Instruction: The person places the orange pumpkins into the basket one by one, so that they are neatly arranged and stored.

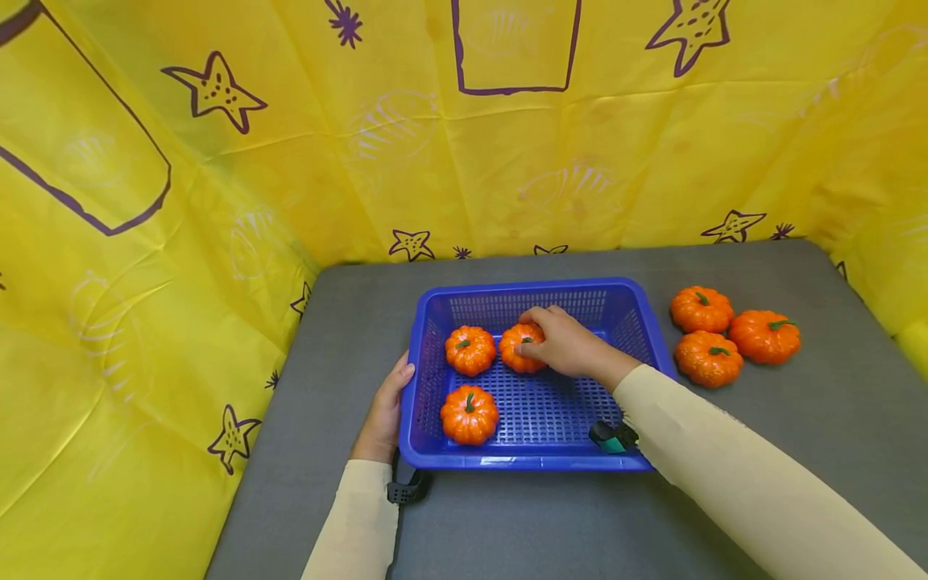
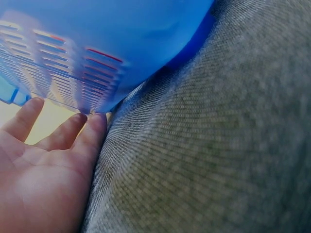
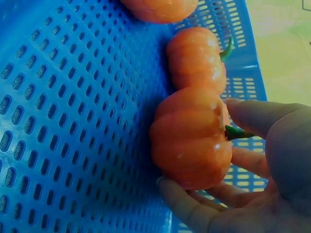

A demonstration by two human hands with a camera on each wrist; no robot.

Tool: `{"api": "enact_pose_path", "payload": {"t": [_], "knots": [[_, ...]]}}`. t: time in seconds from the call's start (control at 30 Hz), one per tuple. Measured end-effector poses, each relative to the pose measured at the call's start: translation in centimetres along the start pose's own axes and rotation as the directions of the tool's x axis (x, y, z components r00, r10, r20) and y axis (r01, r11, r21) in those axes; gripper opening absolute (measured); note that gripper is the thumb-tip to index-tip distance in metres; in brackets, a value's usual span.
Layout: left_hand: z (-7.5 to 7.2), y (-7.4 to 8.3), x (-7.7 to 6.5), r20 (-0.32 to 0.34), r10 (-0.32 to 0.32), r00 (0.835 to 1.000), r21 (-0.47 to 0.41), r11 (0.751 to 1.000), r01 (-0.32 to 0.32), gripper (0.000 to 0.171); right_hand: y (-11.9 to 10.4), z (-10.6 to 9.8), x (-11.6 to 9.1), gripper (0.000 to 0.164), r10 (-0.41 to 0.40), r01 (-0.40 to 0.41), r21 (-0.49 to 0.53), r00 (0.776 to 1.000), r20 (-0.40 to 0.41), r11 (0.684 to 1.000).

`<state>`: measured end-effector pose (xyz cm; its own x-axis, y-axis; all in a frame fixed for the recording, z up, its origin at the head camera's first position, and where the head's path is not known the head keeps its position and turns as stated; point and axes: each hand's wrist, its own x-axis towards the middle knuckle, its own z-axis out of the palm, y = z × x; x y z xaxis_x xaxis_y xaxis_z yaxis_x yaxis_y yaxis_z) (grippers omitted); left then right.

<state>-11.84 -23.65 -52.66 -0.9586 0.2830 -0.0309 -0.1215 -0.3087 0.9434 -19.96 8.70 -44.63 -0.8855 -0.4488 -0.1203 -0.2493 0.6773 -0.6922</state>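
Held pumpkin (image 1: 511, 346): sat inside the basket toward its back, near the middle, glossy orange and ribbed, with a green stem.
Right hand (image 1: 569, 346): reached in over the basket's right side, its grip clamped on the held pumpkin, with the thumb near the stem and fingers around the side.
Blue plastic basket (image 1: 522, 462): stood upright on the table, rectangular, with slotted walls and floor; it contained three pumpkins, counting the held one.
Back-left pumpkin (image 1: 471, 354): sat in the basket just beside the held one, its green stem showing.
Front-left pumpkin (image 1: 470, 419): sat near the basket's left wall, apart from the other two, stem up.
Left hand (image 1: 384, 415): lay at the basket's left side, its grip not closed round anything; the fingers were spread apart, tips touching the slotted outer wall.
Pumpkins outside (image 1: 709, 359): three more orange ones stood clustered on the table, right of the basket, with green stems.
Table (image 1: 355, 338): had a grey woven surface beneath the basket and the cluster.
Yellow cloth (image 1: 304, 185): hung behind and at both sides, printed with dark starfish outlines and pale fish skeletons.
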Motion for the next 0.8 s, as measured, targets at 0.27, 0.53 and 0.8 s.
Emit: {"api": "enact_pose_path", "payload": {"t": [0.27, 0.53, 0.8], "knots": [[0.02, 0.03, -0.06, 0.003, 0.0, 1.0, 0.002, 1.0, 0.0, 0.067, -0.04, -0.18, -0.14, 0.055, -0.007, 0.007, 0.011, 1.0, 0.001, 1.0], [0.09, 0.04, 0.03, 0.006, 0.005, 1.0, 0.0, 1.0, -0.005, 0.068, -0.08, -0.57, -0.22, 0.057, -0.052, 0.053, 0.032, 0.998, -0.031, 0.998], [0.0, 0.05, 0.04, 0.003, 0.005, 1.0, 0.014, 1.0, -0.005, 0.067, -0.34, -1.01, -0.43, 0.058, -0.053, 0.057, 0.07, 0.997, -0.059, 0.996]]}}
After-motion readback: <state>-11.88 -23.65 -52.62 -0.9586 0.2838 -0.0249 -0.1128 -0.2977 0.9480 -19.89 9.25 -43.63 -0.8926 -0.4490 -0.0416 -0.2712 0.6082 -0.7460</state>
